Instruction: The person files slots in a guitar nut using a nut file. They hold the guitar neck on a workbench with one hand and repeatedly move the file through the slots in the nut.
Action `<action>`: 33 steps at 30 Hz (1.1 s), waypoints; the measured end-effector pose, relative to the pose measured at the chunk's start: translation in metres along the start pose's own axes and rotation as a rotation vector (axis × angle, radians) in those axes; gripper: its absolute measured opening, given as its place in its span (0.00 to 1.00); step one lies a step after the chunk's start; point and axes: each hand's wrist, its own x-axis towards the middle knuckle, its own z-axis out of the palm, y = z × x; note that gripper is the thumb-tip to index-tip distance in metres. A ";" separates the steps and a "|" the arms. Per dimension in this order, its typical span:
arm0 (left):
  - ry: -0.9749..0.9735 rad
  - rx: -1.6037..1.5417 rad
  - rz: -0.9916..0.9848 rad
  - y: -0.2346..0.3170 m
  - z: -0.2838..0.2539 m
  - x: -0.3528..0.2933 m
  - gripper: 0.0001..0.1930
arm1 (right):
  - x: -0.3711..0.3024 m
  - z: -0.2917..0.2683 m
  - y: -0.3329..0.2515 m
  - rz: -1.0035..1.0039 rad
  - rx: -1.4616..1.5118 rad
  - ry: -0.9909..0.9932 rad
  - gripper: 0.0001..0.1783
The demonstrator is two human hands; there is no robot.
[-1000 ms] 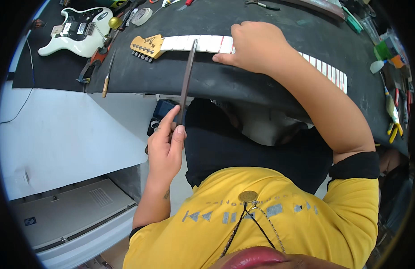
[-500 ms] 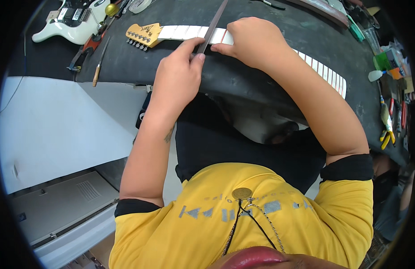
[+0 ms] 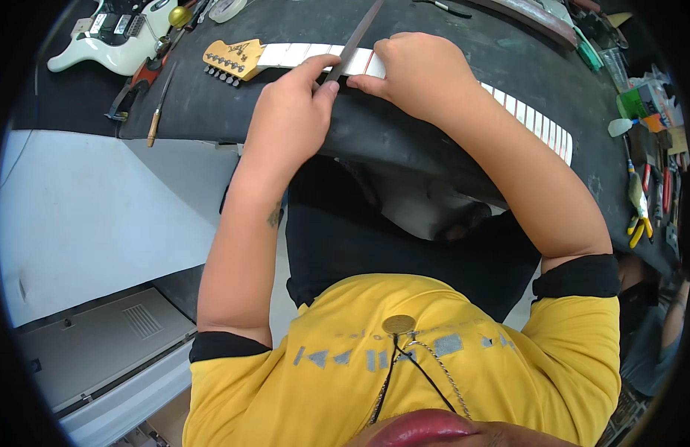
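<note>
A guitar neck (image 3: 300, 54) with a light wooden headstock (image 3: 233, 59) lies across the dark workbench, its fretboard white between the fret lines. My left hand (image 3: 291, 112) pinches the near end of a long, narrow metal file (image 3: 354, 43) between thumb and fingers. The file lies slantwise across the neck, its far end pointing away and to the right. Just right of it, my right hand (image 3: 427, 74) is closed over the neck, thumb along the near edge. The curled fingers of that hand are partly hidden behind it.
At the far left are a white guitar body (image 3: 121, 41), red-handled pliers (image 3: 140, 82) and a wooden-handled tool (image 3: 155, 127). Yellow-handled pliers (image 3: 640, 216), other tools and a green container (image 3: 637, 102) crowd the right side. A black-handled tool (image 3: 443, 9) lies beyond the neck.
The file's far end leans slightly more to the right. Both hands keep nearly the same places on the file and neck; the whole view has shifted a little.
</note>
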 end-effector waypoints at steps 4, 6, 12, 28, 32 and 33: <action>-0.020 -0.066 -0.100 -0.005 0.000 -0.071 0.20 | -0.005 0.004 0.010 0.030 -0.024 -0.003 0.31; 0.021 -0.041 -0.056 -0.020 -0.007 -0.127 0.23 | -0.003 0.007 0.005 0.032 -0.024 0.018 0.31; 0.071 0.014 0.062 -0.022 -0.002 -0.087 0.23 | -0.001 0.008 0.004 -0.005 -0.019 0.032 0.32; 0.053 0.007 0.070 -0.023 -0.007 -0.087 0.23 | -0.003 0.009 0.004 0.000 -0.028 0.052 0.32; 0.060 0.061 0.095 -0.009 0.009 0.002 0.19 | 0.002 -0.002 -0.001 0.012 -0.005 0.004 0.32; 0.055 0.053 0.085 -0.007 0.009 0.007 0.19 | 0.001 -0.002 -0.001 0.006 -0.004 0.003 0.32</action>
